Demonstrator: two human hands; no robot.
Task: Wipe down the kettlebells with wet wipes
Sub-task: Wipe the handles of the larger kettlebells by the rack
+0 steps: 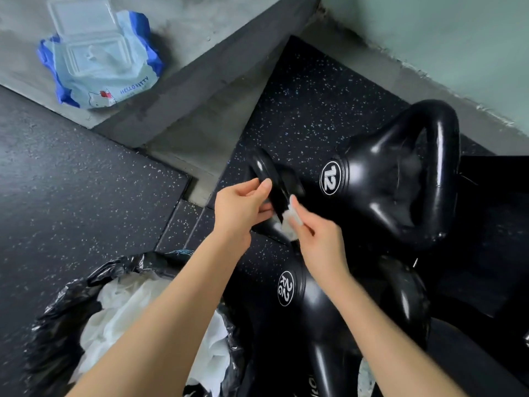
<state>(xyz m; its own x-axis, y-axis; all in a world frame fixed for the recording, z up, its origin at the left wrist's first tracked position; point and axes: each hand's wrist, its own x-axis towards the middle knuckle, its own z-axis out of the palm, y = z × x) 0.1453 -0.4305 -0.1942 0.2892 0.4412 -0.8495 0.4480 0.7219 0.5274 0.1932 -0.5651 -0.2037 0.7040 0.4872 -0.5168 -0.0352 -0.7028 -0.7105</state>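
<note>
Curling the left hand (243,207) round the handle of the 22 kg kettlebell (315,310) on the floor, pinching a balled wet wipe (289,223) against it with the right hand (319,242). Got used wipes (123,305) in the black-bagged bin (54,319), wipes pack (106,70) flipped open.

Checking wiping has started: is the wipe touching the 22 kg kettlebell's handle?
Touching. Head view shows the wipe, held by the right hand, pressed against that handle.
</note>
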